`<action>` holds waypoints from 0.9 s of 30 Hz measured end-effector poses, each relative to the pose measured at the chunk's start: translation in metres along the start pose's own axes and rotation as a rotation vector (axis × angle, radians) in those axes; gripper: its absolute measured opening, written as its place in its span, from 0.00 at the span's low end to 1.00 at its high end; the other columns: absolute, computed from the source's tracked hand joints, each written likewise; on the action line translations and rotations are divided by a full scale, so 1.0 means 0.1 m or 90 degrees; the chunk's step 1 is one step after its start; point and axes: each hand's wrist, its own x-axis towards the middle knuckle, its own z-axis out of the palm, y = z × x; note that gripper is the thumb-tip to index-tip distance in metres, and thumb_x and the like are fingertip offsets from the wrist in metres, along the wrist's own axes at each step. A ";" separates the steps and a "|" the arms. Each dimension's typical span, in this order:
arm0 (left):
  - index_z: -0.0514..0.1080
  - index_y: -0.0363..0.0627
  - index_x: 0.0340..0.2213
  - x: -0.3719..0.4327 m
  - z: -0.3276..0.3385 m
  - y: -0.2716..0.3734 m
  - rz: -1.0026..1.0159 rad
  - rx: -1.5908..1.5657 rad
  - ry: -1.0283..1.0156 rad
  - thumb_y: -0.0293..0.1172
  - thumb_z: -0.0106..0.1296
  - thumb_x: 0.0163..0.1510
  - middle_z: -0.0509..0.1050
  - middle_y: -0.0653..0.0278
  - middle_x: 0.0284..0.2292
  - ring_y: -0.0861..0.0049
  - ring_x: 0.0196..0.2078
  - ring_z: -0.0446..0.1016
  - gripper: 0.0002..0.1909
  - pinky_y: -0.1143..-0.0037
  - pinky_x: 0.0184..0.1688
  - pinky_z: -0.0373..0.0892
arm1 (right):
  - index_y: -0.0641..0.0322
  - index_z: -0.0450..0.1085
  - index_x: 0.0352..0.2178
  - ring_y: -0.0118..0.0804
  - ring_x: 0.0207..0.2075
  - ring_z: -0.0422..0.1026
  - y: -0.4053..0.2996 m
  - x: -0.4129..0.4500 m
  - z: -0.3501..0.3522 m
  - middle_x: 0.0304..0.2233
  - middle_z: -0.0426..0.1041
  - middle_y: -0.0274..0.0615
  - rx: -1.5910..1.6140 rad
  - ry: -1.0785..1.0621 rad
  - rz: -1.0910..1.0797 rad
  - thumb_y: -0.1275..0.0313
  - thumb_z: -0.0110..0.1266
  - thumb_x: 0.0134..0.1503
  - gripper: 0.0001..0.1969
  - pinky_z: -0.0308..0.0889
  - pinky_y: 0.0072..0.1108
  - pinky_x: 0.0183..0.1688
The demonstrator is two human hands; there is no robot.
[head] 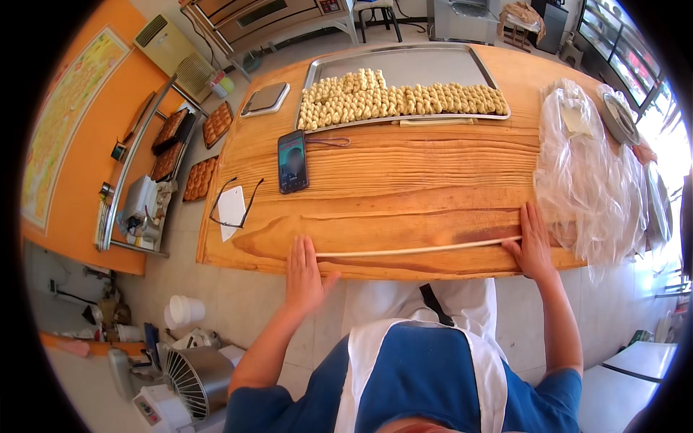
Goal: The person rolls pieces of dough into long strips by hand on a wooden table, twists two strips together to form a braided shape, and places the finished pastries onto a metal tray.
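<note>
A long thin rope of dough [417, 251] lies nearly straight along the near side of the wooden table [390, 173]. My left hand [306, 273] rests palm down over its left end, fingers pointing forward and thumb spread. Over the right end lies my right hand [531, 243], flat, with its thumb beside the rope. Both palms hide the rope's ends, and neither hand is closed around it. Farther back, rows of small twisted dough pieces [379, 105] cover the near part and some of the left of a metal tray [417, 59].
A phone [293, 162] with a strap lies left of centre, near eyeglasses [246, 208] on a white card [231, 211]. A kitchen scale [266, 99] sits at the back left. Clear plastic bags [584, 178] and a metal bowl [620, 116] occupy the right side. A mixer [197, 379] stands on the floor behind left.
</note>
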 end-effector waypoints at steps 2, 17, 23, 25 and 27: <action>0.43 0.24 0.51 0.36 0.10 -0.15 -0.039 -0.006 0.022 0.52 0.46 0.46 0.45 0.38 0.53 0.50 0.57 0.42 0.46 0.62 0.57 0.41 | 0.72 0.47 0.52 0.48 0.57 0.44 -0.01 0.33 -0.03 0.55 0.47 0.54 0.009 -0.009 0.053 0.55 0.49 0.46 0.38 0.42 0.29 0.57; 0.43 0.26 0.52 0.43 0.06 -0.36 -0.085 0.008 0.031 0.58 0.41 0.46 0.46 0.40 0.53 0.55 0.58 0.41 0.47 0.60 0.57 0.36 | 0.71 0.45 0.53 0.46 0.58 0.43 -0.04 0.43 -0.02 0.56 0.45 0.54 0.030 -0.025 0.080 0.54 0.46 0.49 0.38 0.42 0.30 0.57; 0.45 0.26 0.51 -0.14 0.02 -0.30 -0.002 0.049 0.025 0.59 0.39 0.47 0.47 0.41 0.53 0.56 0.58 0.41 0.46 0.59 0.57 0.36 | 0.72 0.45 0.53 0.48 0.58 0.42 0.01 0.01 -0.06 0.56 0.45 0.55 -0.026 -0.038 -0.017 0.54 0.50 0.46 0.41 0.39 0.34 0.58; 0.45 0.26 0.51 -0.19 0.04 -0.31 -0.003 0.055 0.007 0.59 0.39 0.47 0.47 0.41 0.53 0.56 0.58 0.41 0.45 0.59 0.57 0.36 | 0.72 0.44 0.53 0.49 0.58 0.41 0.00 -0.08 -0.03 0.56 0.44 0.56 0.011 -0.038 -0.011 0.55 0.52 0.44 0.42 0.38 0.36 0.58; 0.44 0.26 0.52 0.12 0.08 -0.35 -0.050 0.018 0.022 0.59 0.38 0.47 0.46 0.42 0.54 0.56 0.59 0.40 0.46 0.59 0.57 0.34 | 0.72 0.45 0.53 0.49 0.58 0.42 0.00 0.16 -0.03 0.56 0.44 0.56 -0.013 -0.038 0.005 0.54 0.50 0.46 0.41 0.39 0.34 0.58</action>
